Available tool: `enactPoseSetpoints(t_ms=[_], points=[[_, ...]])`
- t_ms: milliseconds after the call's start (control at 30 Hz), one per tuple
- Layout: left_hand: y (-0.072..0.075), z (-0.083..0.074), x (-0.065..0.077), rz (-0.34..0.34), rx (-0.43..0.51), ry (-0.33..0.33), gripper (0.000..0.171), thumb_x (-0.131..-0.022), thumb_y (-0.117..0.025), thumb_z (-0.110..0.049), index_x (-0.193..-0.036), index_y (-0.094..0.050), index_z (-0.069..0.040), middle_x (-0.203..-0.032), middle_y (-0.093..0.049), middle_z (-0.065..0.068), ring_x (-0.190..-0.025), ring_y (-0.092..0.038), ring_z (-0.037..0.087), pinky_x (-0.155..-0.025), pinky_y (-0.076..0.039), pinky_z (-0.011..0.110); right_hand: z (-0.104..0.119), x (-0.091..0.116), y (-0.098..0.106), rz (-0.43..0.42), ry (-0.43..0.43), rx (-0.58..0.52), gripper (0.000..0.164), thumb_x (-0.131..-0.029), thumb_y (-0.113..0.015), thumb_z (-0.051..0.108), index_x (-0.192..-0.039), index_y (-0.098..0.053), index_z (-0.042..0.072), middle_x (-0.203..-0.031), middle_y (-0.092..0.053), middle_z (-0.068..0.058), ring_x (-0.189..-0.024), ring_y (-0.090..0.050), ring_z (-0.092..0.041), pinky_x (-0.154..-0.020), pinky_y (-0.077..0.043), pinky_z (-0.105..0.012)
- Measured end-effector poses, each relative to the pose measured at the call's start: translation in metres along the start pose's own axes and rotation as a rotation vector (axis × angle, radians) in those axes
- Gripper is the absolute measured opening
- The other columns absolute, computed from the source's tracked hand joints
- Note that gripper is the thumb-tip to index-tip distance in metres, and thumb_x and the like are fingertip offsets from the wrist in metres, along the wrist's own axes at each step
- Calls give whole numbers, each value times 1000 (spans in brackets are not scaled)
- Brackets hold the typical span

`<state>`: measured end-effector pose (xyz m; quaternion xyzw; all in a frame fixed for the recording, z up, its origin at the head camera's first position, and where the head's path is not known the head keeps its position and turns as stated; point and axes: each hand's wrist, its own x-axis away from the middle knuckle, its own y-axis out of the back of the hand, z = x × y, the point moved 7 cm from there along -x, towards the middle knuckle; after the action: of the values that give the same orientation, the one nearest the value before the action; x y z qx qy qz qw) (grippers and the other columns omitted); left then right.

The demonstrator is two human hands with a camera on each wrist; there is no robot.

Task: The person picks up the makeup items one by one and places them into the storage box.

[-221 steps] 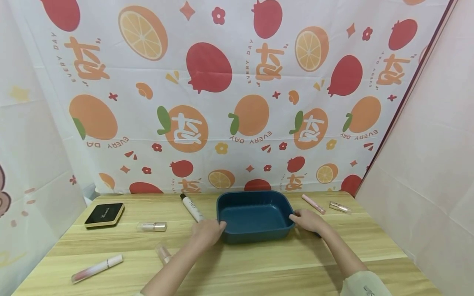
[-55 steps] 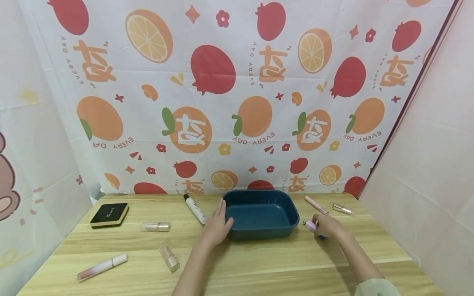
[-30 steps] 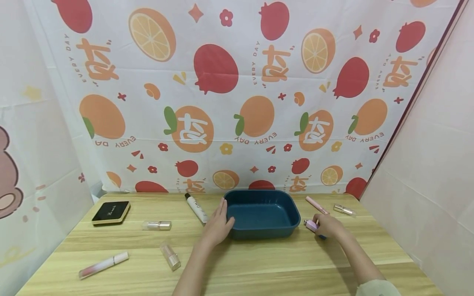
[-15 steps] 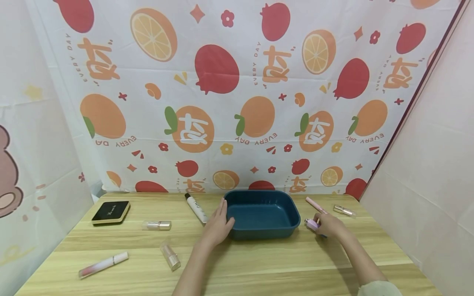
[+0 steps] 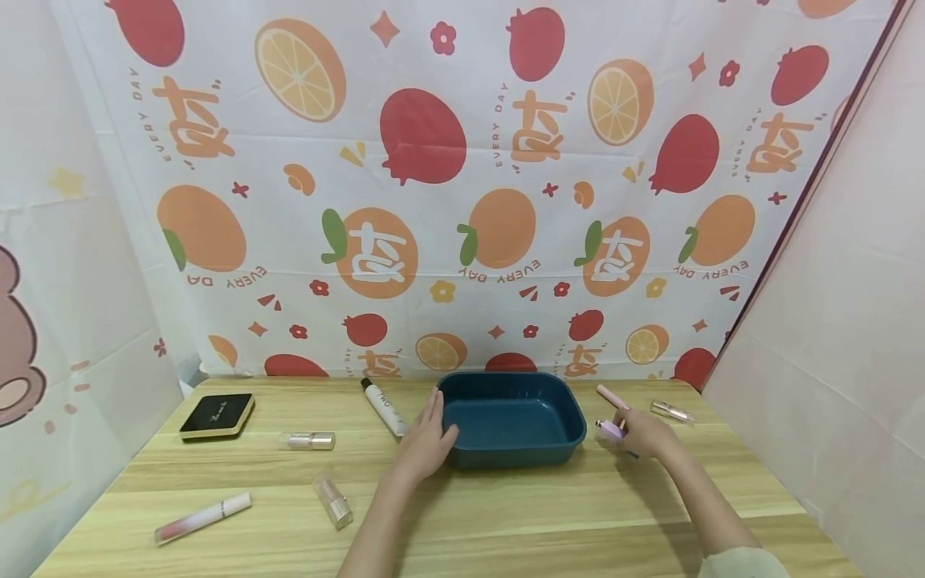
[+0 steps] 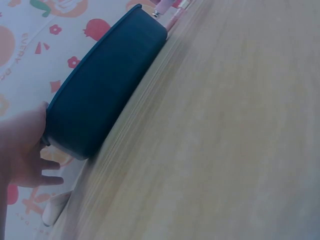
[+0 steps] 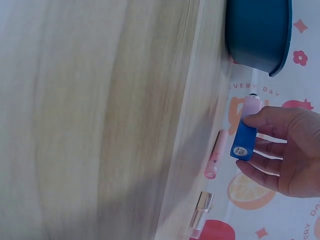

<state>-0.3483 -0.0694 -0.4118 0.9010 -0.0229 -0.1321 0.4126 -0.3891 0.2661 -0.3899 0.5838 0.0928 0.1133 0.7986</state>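
A dark blue-green rectangular tray [image 5: 506, 459] with a bare inside stands at the back middle of the table. My left hand [image 5: 423, 443] rests against its left end, fingers straight; the left wrist view shows the thumb at the tray's rim. To the right of the tray, my right hand [image 5: 648, 434] pinches a small lipstick [image 7: 244, 139] between thumb and fingers. It has a blue base with a round white label and a lilac upper part. In the right wrist view the lipstick is held tilted, above the table surface.
Behind the right hand lie a pink tube [image 5: 610, 394] and a clear-and-gold lipstick [image 5: 671, 411]. Left of the tray are a white black-capped tube [image 5: 384, 408], a black compact [image 5: 217, 416], two clear tubes [image 5: 311, 440] and a lip gloss [image 5: 202, 518]. A fruit-printed curtain [image 5: 433, 241] hangs behind.
Earlier both hands held the tray's ends. The right hand has since left it and taken hold of the lipstick, now raising it slightly. The left fingers have straightened along the tray's side.
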Motion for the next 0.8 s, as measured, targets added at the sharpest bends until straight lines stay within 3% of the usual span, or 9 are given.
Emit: enactPoseSetpoints(t_ms=[100,167,800], points=[[-1,0,0,1,3,1,63,-96,-44,-27,-144,-17,5,-150,-11,17,-132,-22,35,-102,-24,49,-1,0,0,9,-20,0,15,-76,-68,4,-89,-62,7,-71,-55,-1,-61,-49,-18,-54,-42,-33],[-1,1,0,0,2,0,63,-96,-44,-26,-144,-16,5,-150,-11,17,-132,-22,35,-102,-24,49,-1,0,1,17,-22,2,13,-77,-67,4,-87,-62,7,-72,-55,-1,-61,-49,-18,-54,-42,-33],[0,2,-1,6,12,-4,63,-96,-42,-27,-144,-16,5,-150,-10,17,-133,-20,34,-104,-22,47,3,1,11,12,-21,10,16,-75,-67,2,-90,-61,4,-76,-57,-4,-63,-51,-19,-55,-44,-35]])
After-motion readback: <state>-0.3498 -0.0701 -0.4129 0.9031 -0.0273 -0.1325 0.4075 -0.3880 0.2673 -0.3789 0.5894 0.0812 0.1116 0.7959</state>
